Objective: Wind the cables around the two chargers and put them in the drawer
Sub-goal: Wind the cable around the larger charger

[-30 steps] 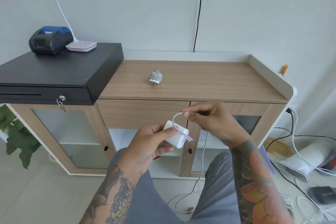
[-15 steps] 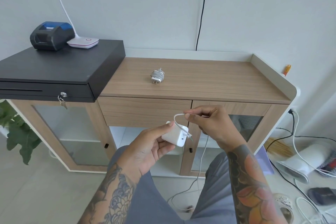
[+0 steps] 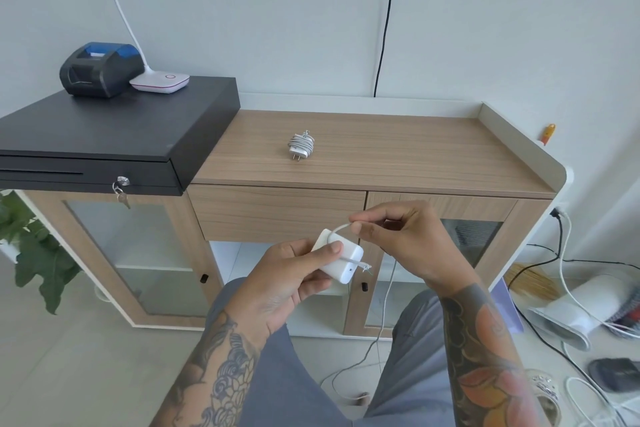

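My left hand point(image 3: 284, 282) grips a white square charger point(image 3: 341, 262) in front of the cabinet, thumb pressing the cable end against its top. My right hand point(image 3: 398, 236) pinches the thin white cable point(image 3: 337, 228) just above the charger; one loop arcs over the block and the rest hangs down point(image 3: 386, 305) to the floor between my knees. A second charger point(image 3: 301, 146), with its cable wound around it and prongs facing me, lies on the wooden cabinet top point(image 3: 415, 156). The closed drawer point(image 3: 273, 211) sits below that top, behind my hands.
A black cash drawer point(image 3: 114, 139) with a key stands on the left, carrying a receipt printer point(image 3: 98, 68) and a white lamp base point(image 3: 160, 81). A plant point(image 3: 31, 253) is at far left. Cables, a white roll and clutter point(image 3: 581, 315) cover the floor at right.
My right hand has carried the cable up and over the charger, tightening the loop. The view has shifted slightly downward and closer.
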